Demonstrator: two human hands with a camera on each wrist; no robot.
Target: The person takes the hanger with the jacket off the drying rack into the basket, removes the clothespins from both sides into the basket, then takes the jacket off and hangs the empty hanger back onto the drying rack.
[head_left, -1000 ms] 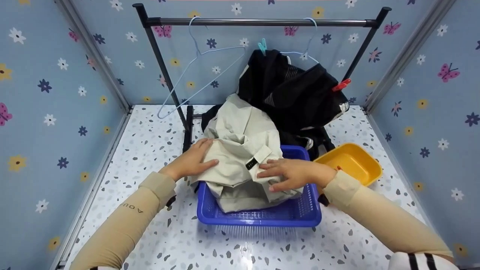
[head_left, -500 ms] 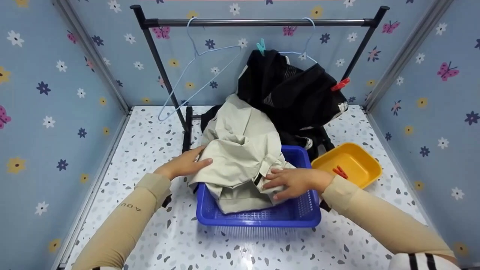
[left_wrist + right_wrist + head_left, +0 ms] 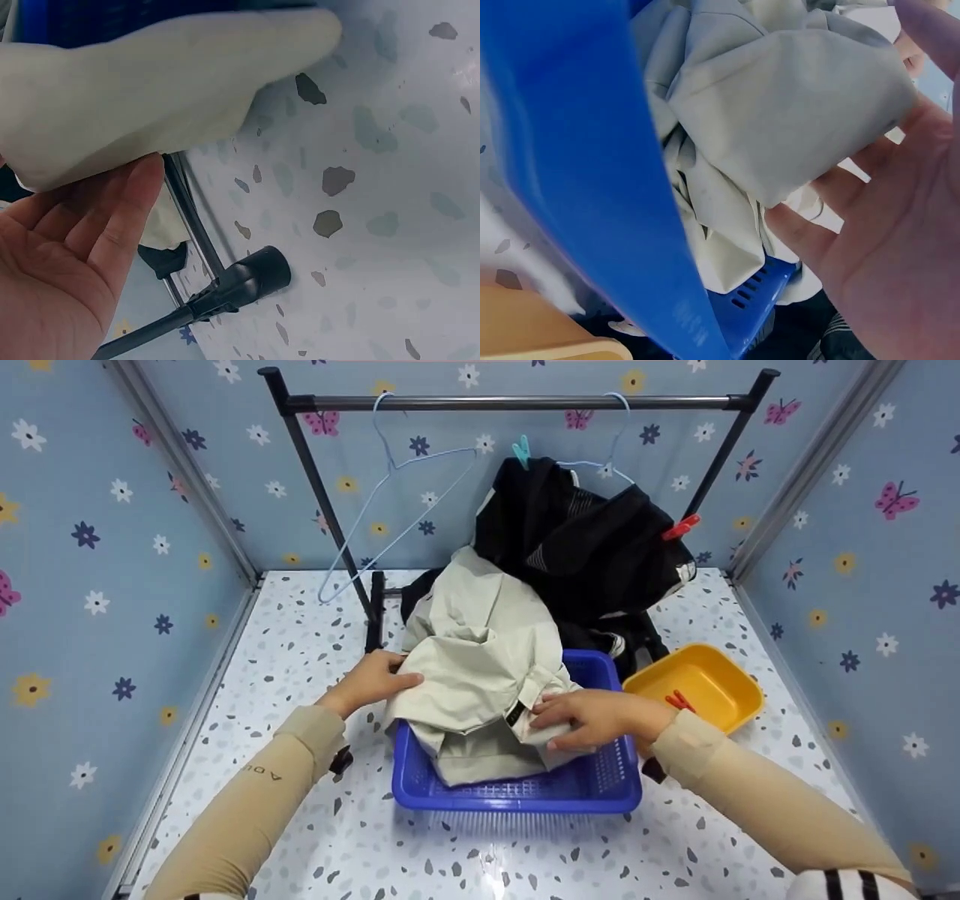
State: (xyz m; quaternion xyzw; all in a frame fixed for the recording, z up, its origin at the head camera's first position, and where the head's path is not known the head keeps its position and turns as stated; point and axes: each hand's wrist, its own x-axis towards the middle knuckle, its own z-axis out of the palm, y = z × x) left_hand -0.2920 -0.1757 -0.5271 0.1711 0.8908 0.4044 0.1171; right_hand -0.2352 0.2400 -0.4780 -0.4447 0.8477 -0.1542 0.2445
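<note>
Two beige sleeves point(image 3: 255, 784) come in from the near edge over a speckled white surface point(image 3: 315, 855), leading to both hands. Between them sits a blue basket point(image 3: 517, 804), its near end and perforated right wall in plain sight. It holds the lower part of a pale, crumpled garment point(image 3: 457, 679), whose folds also spill over the left rim and run well past the far end.

The right hand point(image 3: 592, 716) is over the basket's right side, fingers apart and extended, touching the cloth just beside a dark label point(image 3: 515, 712); the right wrist view shows fingertips against a loose fold and the thumb clear of it, so the cloth is not clamped. The left hand point(image 3: 367, 684) is at the garment's left edge, thumb on top, nearly straight fingers underneath. Whether thumb and fingers press together on the cloth, I cannot tell.

Beyond the right wrist stands a shallow yellow tub point(image 3: 724, 682), partly hidden by that arm, with a red clip point(image 3: 679, 700) lying in it.

Farther back, a black garment point(image 3: 592, 544) hangs from a pale blue hanger, held by a teal peg point(image 3: 521, 451) and a red peg point(image 3: 681, 527). To its left a bare hanger point(image 3: 391, 469) hangs on the same dark rack point(image 3: 517, 403), before a flowered blue wall point(image 3: 442, 427).
</note>
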